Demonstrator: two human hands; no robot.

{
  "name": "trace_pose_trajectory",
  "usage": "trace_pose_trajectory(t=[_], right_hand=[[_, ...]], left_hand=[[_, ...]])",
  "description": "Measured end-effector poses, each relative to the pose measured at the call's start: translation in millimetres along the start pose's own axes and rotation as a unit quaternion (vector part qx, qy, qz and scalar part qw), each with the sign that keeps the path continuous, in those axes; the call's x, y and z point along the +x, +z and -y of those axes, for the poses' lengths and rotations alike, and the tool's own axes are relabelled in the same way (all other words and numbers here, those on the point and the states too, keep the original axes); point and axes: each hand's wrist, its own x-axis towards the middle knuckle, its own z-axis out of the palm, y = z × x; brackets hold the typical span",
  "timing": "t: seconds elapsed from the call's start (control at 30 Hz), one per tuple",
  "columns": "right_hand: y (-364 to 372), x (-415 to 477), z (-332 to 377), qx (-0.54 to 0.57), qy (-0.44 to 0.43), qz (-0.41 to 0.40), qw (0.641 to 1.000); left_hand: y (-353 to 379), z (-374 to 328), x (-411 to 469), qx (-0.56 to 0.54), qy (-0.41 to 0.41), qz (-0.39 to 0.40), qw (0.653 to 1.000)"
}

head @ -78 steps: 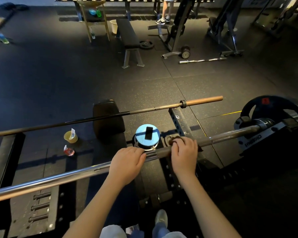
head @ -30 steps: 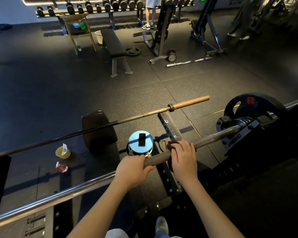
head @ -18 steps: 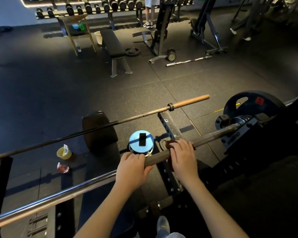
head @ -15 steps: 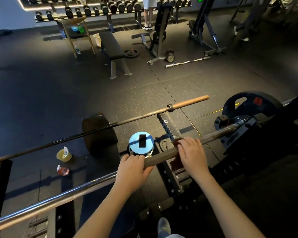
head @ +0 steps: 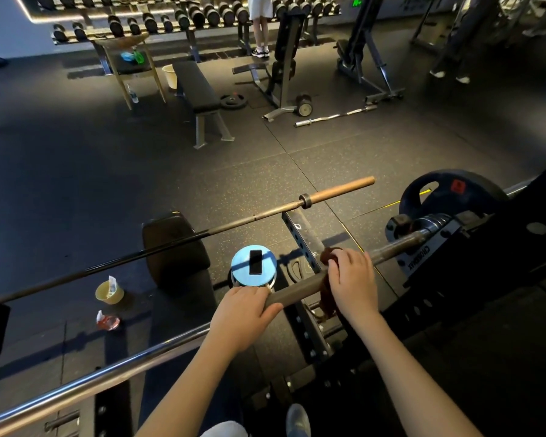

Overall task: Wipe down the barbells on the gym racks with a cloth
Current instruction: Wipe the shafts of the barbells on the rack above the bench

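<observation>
A steel barbell (head: 85, 380) runs from the lower left up to a black weight plate (head: 448, 197) at the right, resting on the rack (head: 303, 234). My left hand (head: 243, 313) grips its dark knurled part. Just right of it, my right hand (head: 353, 282) holds a dark brown cloth (head: 327, 298) wrapped round the bar; the cloth's ends hang below. A second barbell (head: 265, 214) with a copper sleeve lies on the rack farther from me.
A blue round stool with a phone (head: 255, 262) on it stands under the bars. Two small cups (head: 108, 291) sit on the floor at left. A flat bench (head: 196, 86), a curl bar (head: 334, 116), dumbbell racks and a standing person (head: 260, 23) are farther off.
My right hand has slid the cloth to the right along the bar, away from my left hand. The left hand keeps its grip in the same place.
</observation>
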Motion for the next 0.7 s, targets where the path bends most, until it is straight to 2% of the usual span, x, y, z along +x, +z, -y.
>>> trace_pose_trajectory(t=[0.1,0.17,0.23,0.27,0.37,0.43,0.5,0.57,0.63,0.7], right_hand=[[16.5,-21.1,30.4,0.066,0.098,-0.071,0.991],[24.1,-31.8,35.9,0.069,0.039,-0.06,0.995],[17.6,-25.3,20.3,0.038,-0.052,-0.019,0.998],[9.8,-16.6,9.5,0.02,-0.068,0.002,0.997],[-9.7,15.0,-14.7,0.005,0.005,-0.018,1.0],[-10.6,22.4,-9.8,0.017,0.064,-0.047,0.997],[-3.0,13.0,4.9,0.056,0.082,-0.032,0.995],[2.2,-4.7,12.2,0.086,0.016,-0.009,0.996],[-2.7,-8.4,2.5,0.068,-0.07,0.02,0.995],[-10.0,6.8,-15.5,0.024,-0.076,0.026,0.996]], left_hand=[[2.4,-0.5,0.6,0.008,0.0,-0.007,1.0],[3.0,-0.5,0.8,0.005,0.0,-0.012,1.0],[3.3,0.1,0.9,0.004,0.001,-0.014,1.0],[3.6,0.3,0.7,0.007,0.001,-0.014,1.0],[2.7,-1.3,0.1,0.009,0.0,-0.016,1.0],[1.6,-2.2,-0.1,0.014,0.0,-0.017,1.0],[0.7,-2.2,0.1,0.017,-0.002,-0.005,1.0],[-0.1,-4.0,2.4,0.019,0.0,0.013,1.0],[1.8,-7.7,6.8,0.029,0.011,0.028,0.999],[5.2,-10.1,10.9,0.037,0.017,0.031,0.999]])
